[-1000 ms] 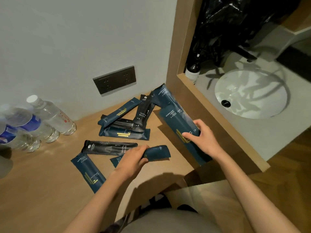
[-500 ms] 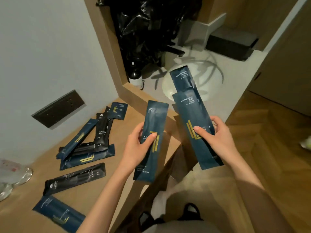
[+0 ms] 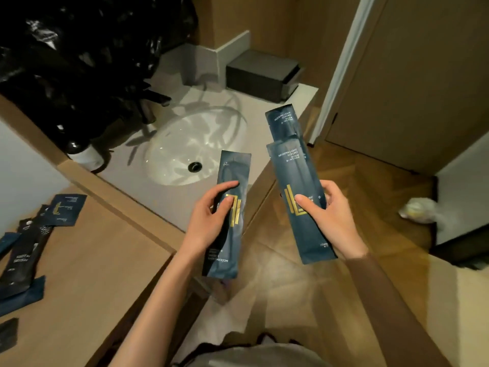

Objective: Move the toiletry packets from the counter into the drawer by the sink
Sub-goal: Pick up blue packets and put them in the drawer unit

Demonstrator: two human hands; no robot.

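My left hand [image 3: 209,218] grips one navy packet [image 3: 227,215] while my right hand [image 3: 330,215] clasps two stacked packets [image 3: 296,186], all held in the air beside the sink [image 3: 185,147]; more packets [image 3: 29,245] lie on the wooden tabletop [image 3: 87,274] at left.

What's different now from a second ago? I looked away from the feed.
Both hands lifted off the counter and carried their packets to the right, beyond its edge. The left hand picked up one blue packet; the right hand holds two overlapped blue packets. The view swung right toward the sink. The remaining packets stayed on the counter.
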